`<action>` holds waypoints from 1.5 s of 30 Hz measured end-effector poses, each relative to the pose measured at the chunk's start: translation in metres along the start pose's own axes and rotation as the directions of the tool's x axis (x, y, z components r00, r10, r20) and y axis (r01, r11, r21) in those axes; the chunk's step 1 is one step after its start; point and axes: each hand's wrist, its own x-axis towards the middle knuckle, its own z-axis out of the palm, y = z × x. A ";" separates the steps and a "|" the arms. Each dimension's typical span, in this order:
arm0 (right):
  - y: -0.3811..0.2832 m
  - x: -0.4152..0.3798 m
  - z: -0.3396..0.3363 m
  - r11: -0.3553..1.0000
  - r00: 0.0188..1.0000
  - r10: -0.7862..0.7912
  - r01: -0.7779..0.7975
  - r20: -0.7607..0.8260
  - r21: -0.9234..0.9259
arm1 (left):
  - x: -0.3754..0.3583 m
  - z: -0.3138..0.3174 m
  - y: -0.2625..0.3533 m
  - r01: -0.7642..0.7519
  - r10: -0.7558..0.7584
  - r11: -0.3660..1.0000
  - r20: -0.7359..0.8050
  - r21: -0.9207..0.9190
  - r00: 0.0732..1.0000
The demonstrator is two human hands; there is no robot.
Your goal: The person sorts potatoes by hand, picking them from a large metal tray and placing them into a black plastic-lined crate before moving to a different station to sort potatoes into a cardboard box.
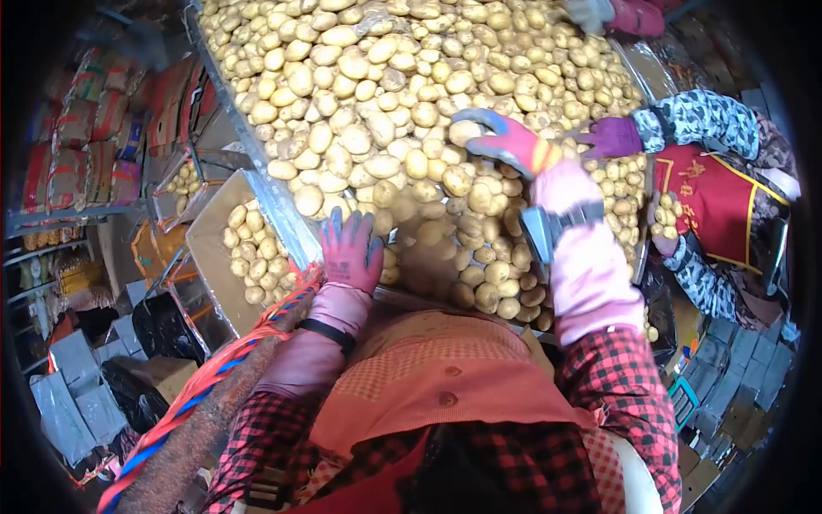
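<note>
- One head-worn camera looks steeply down and forward, close over the wearer's chest.
- Its wide fisheye view takes in the potato pile (411,111) ahead.

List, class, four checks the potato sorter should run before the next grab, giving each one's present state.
1. Right hand on the potato pile, fingers spread: ok.
2. Right hand closed round a potato: cannot tell.
3. Left hand resting at the table's near edge, holding nothing: ok.
4. Co-worker's purple glove clear of the right hand: not ok, it is close beside it.
5. Cardboard box at left has room for potatoes: ok.
</note>
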 end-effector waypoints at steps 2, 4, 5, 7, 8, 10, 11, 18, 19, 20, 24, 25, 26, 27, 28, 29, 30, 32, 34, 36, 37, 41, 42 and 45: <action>0.002 -0.049 0.017 0.782 0.999 -0.043 0.033 0.002 0.623 | -0.002 0.001 0.002 -0.021 0.021 1.000 0.000 0.016 1.000; 0.011 -0.079 0.035 0.533 0.980 -0.164 0.184 -0.112 0.826 | -0.003 0.003 0.003 -0.029 0.029 0.999 0.002 0.024 1.000; 0.013 -0.090 0.044 0.460 0.968 -0.187 0.239 -0.170 0.855 | -0.003 0.003 0.003 -0.036 0.036 0.999 0.003 0.030 0.999; 0.017 -0.110 0.057 0.301 0.945 -0.231 0.295 -0.230 0.907 | -0.004 0.003 0.003 -0.051 0.051 0.998 -0.001 0.023 0.999; 0.018 -0.120 0.059 0.221 0.938 -0.258 0.292 -0.233 0.931 | -0.004 0.006 0.002 -0.062 0.062 0.998 -0.019 0.025 0.998; 0.010 -0.147 0.067 0.160 0.932 -0.221 0.326 -0.288 0.932 | -0.008 0.017 -0.005 -0.094 0.094 0.996 -0.071 0.015 0.993; 0.025 -0.156 0.072 0.134 0.926 -0.229 0.335 -0.299 0.933 | -0.006 0.011 0.000 -0.100 0.102 0.994 -0.054 0.033 0.993; 0.100 -0.335 0.154 0.833 0.660 0.079 0.367 -0.747 0.413 | -0.014 0.012 -0.001 -0.123 0.117 0.989 0.078 0.078 0.990; 0.089 -0.365 0.159 0.756 0.589 0.161 0.442 -0.792 0.482 | -0.014 0.007 -0.002 -0.133 0.129 0.988 0.055 0.075 0.990; 0.064 -0.397 0.160 0.692 0.483 0.225 0.532 -0.846 0.488 | -0.015 0.010 -0.007 -0.140 0.137 0.989 0.062 0.056 0.989; 0.068 -0.493 0.156 0.824 -0.015 0.190 0.547 -0.982 0.152 | -0.013 0.011 -0.010 -0.139 0.135 0.987 0.057 0.077 0.989; 0.076 -0.503 0.160 0.841 -0.062 0.181 0.528 -0.982 0.121 | -0.013 0.011 -0.008 -0.137 0.134 0.988 0.054 0.073 0.990; 0.087 -0.511 0.164 0.856 -0.103 0.170 0.509 -0.980 0.095 | -0.015 0.009 -0.006 -0.131 0.127 0.989 0.049 0.072 0.991; 0.097 -0.515 0.165 0.870 -0.138 0.156 0.488 -0.978 0.070 | -0.015 0.008 -0.005 -0.117 0.115 0.991 0.041 0.070 0.993; 0.107 -0.518 0.165 0.884 -0.170 0.142 0.465 -0.975 0.047 | -0.014 0.008 -0.005 -0.117 0.114 0.990 0.040 0.079 0.993; 0.108 -0.518 0.166 0.899 -0.202 0.130 0.438 -0.971 0.029 | -0.014 0.010 -0.008 -0.127 0.124 0.988 0.042 0.084 0.991; 0.109 -0.518 0.166 0.912 -0.233 0.116 0.409 -0.966 0.011 | -0.013 0.012 -0.011 -0.136 0.133 0.987 0.045 0.088 0.990; 0.101 -0.501 0.170 0.888 0.063 0.222 0.400 -0.973 0.228 | -0.014 0.012 -0.012 -0.146 0.143 0.985 0.040 0.092 0.989; 0.083 -0.474 0.171 0.834 0.261 0.281 0.410 -0.924 0.369 | -0.015 0.014 -0.015 -0.161 0.159 0.984 0.034 0.079 0.987; 0.070 -0.445 0.170 0.756 0.358 0.295 0.480 -0.886 0.445 | -0.015 0.013 -0.014 -0.165 0.163 0.985 0.034 0.060 0.986; 0.073 -0.436 0.171 0.764 0.379 0.285 0.465 -0.880 0.447 | -0.015 0.013 -0.014 -0.164 0.162 0.985 0.038 0.054 0.986; 0.080 -0.406 0.177 0.810 0.446 0.300 0.348 -0.843 0.472 | -0.017 0.016 -0.021 -0.174 0.174 0.983 0.016 0.050 0.985; 0.087 -0.404 0.177 0.815 0.463 0.315 0.315 -0.829 0.486 | -0.017 0.017 -0.021 -0.177 0.176 0.983 0.018 0.052 0.984; 0.079 -0.397 0.181 0.788 0.464 0.372 0.299 -0.804 0.538 | -0.016 0.017 -0.019 -0.173 0.172 0.983 0.012 0.061 0.985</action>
